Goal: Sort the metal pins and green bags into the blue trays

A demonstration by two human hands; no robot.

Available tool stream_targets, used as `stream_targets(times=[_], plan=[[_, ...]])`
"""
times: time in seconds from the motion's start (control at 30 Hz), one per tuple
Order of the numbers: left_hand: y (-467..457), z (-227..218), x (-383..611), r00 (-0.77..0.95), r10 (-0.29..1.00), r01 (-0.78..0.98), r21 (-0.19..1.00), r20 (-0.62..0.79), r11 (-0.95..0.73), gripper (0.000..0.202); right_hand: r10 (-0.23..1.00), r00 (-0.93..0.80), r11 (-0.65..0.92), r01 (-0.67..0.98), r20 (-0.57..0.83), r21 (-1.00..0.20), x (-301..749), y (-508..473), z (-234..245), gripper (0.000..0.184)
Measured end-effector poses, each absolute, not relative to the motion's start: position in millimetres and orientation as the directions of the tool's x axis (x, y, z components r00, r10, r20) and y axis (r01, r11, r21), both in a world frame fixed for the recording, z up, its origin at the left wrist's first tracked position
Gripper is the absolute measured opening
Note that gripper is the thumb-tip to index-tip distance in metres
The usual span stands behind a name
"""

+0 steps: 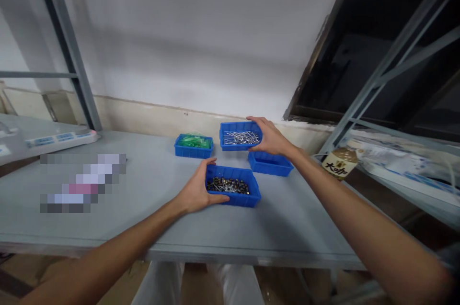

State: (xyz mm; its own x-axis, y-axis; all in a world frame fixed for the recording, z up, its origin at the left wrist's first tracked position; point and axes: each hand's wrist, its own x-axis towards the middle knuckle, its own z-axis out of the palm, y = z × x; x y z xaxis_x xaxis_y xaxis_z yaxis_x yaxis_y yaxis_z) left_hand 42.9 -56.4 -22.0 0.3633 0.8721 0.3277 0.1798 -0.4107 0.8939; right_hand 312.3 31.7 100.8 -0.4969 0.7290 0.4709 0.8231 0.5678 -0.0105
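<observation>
Grey bench [147, 171] against a white wall [197, 56], dark window [359, 75] at right. Head view only. Left hand [197, 190]: fingers and thumb clamped on the left end of the near bin [244, 200], blue, dark-and-silver small metal parts [228, 185] inside. Right hand [271, 137]: clamped on the right end of the far bin [230, 146], also blue, thin silver pins [240, 138] inside. Can't tell if either bin is off the bench. Green-filled bin [194, 152] left of the far bin. Fourth blue bin [271, 167] under the right wrist. Bottle [339, 163] beyond the right forearm, power strip [64, 138] far left.
</observation>
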Motion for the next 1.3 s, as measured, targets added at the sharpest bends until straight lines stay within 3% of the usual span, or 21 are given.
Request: stream_targets(times=[0.23, 0.37, 0.5, 0.7, 1.0, 1.2, 1.3], plan=[[-57, -17, 44, 0.28, 0.895, 0.216, 0.885, 0.348, -0.412, 0.116, 0.669, -0.611, 0.607, 0.777, 0.423, 0.163, 310, -16, 118, 0.094], [-55, -19, 42, 0.271, 0.895, 0.233, 0.878, 0.355, -0.419, 0.113, 0.641, -0.644, 0.603, 0.759, 0.419, 0.245, 308, -36, 126, 0.093], [-55, -21, 42, 0.252, 0.891, 0.221, 0.874, 0.376, -0.432, 0.109, 0.594, -0.709, 0.575, 0.705, 0.381, 0.416, 300, -55, 128, 0.087], [-54, -22, 42, 0.225, 0.897, 0.24, 0.87, 0.381, -0.43, 0.104, 0.519, -0.822, 0.587, 0.544, 0.237, 0.6, 283, -79, 121, 0.092], [-52, -25, 42, 0.237, 0.89, 0.244, 0.863, 0.391, -0.444, 0.104, 0.524, -0.819, 0.651, 0.562, 0.234, 0.51, 274, -90, 120, 0.084], [-56, -23, 42, 0.257, 0.894, 0.212, 0.881, 0.368, -0.423, 0.103, 0.561, -0.703, 0.517, 0.71, 0.437, 0.478, 280, -64, 123, 0.078], [-57, -24, 41, 0.298, 0.877, 0.198, 0.874, 0.377, -0.444, 0.103, 0.667, -0.532, 0.41, 0.846, 0.521, 0.34, 288, -29, 118, 0.083]])
